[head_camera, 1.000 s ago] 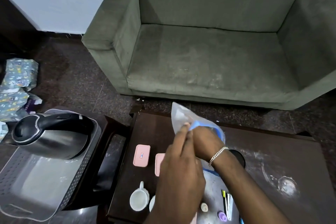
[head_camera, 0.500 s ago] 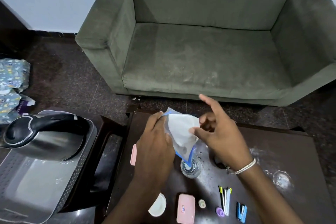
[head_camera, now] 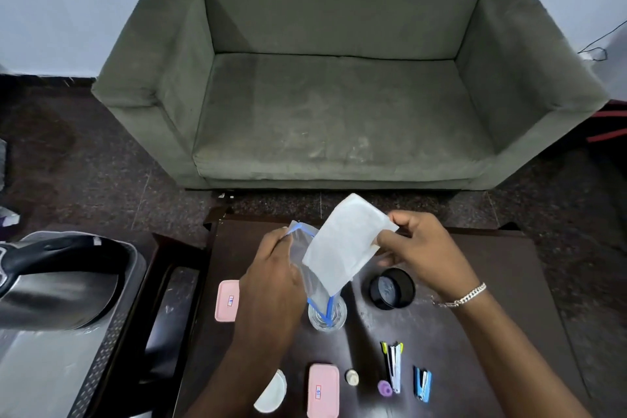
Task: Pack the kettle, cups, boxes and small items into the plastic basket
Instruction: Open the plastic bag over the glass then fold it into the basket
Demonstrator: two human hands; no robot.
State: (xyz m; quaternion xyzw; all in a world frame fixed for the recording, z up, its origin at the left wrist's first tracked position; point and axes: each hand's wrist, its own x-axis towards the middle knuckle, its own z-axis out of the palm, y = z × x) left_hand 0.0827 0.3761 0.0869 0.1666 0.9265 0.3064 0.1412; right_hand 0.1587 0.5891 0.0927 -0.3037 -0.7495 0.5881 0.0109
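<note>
My left hand [head_camera: 271, 276] grips the mouth of a clear zip bag [head_camera: 307, 254] with a blue edge. A white paper sheet [head_camera: 342, 246] is pinched at its corner by my right hand [head_camera: 419, 253], its lower end still inside the bag. Both are held above the dark table [head_camera: 509, 299]. Below the bag stands a clear glass cup [head_camera: 327, 314]. Two pink boxes [head_camera: 227, 300] [head_camera: 323, 390], a white cup [head_camera: 271, 394] and a black round tin [head_camera: 392, 288] lie on the table. The steel kettle [head_camera: 57, 285] sits in the grey plastic basket [head_camera: 98, 377] at the left.
Two small staplers [head_camera: 393, 363] [head_camera: 422, 383], a purple bit [head_camera: 385, 387] and a cream bit [head_camera: 352, 377] lie near the table's front. A green sofa [head_camera: 339, 112] stands behind the table. A dark chair arm [head_camera: 169, 309] sits between basket and table.
My right hand has drawn the white sheet up and to the right, partly out of the bag. My left hand keeps its hold on the bag. The view has shifted right.
</note>
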